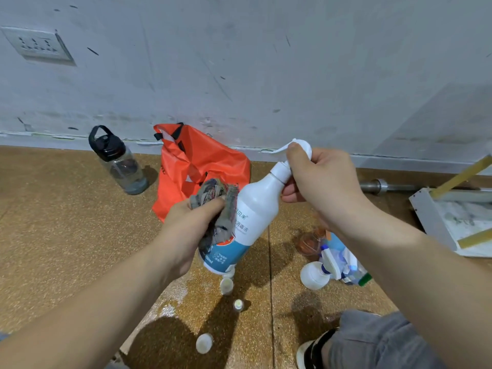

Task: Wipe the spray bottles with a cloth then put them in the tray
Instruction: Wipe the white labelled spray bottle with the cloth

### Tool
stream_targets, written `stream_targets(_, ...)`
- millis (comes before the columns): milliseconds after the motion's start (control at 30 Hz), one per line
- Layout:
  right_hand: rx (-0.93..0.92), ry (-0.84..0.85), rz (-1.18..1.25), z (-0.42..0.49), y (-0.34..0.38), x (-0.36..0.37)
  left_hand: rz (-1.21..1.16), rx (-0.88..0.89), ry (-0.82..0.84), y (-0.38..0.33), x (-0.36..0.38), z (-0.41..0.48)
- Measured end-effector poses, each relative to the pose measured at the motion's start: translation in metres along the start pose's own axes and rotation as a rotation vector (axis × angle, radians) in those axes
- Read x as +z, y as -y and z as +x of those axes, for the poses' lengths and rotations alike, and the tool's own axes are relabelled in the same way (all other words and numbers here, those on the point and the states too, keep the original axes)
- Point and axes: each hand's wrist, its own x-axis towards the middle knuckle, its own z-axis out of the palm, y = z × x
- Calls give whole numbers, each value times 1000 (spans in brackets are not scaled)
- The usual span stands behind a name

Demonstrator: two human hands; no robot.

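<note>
Right hand is curled tight round the trigger head of a white plastic spray bottle with a blue label, held tilted in the air above the speckled brown floor. Left hand clutches a crumpled grey patterned cloth, pressed to the bottle's side. A shallow white tray lies on the floor far right, well apart. An orange plastic bag sits behind.

Left hand presses cloth against spray bottle; right hand grips its head.

1. A clear water bottle with a black lid stands by the wall.
2. An orange bag slumps just right of it.
3. A metal bar lies at the wall's foot.
</note>
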Motion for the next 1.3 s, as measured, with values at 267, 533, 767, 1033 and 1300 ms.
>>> stream_targets(267, 48, 9, -6, 5, -11, 6, 972, 978, 154, 16, 5, -14)
stream_targets(533, 113, -112, 20, 17, -10, -10, 233, -110, -89, 48, -18, 1)
stream_targets(767, 170, -134, 166, 17, -8, -13, -252, -348, 159, 24, -6, -23)
stream_targets(1033, 259, -123, 285, 18, -10, -8, -212, -101, 44, 3, -3, -12)
stream_targets(1300, 138, -133, 162, 8, -8, -8, 395, 92, -172, 14, -11, -4)
